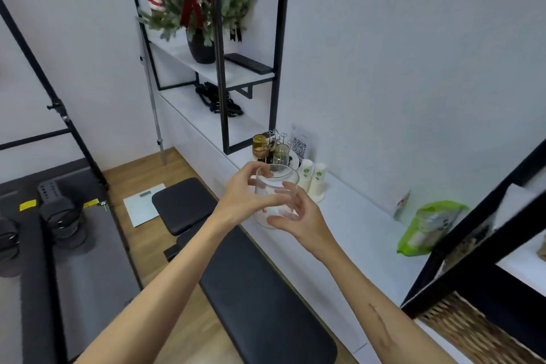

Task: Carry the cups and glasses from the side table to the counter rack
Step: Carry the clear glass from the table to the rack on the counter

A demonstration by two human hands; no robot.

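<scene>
I hold a clear glass with small red marks in front of me, above the front edge of the white counter. My left hand grips its left side with curled fingers. My right hand cups it from the right and below. Just beyond the glass stands a wire cup rack on the counter, carrying an amber glass and a paler tinted glass.
Two stacks of white paper cups and a QR-code sign stand right of the rack. A green bag lies further right. A black padded bench runs along the counter. Black shelf frames rise at the back and right.
</scene>
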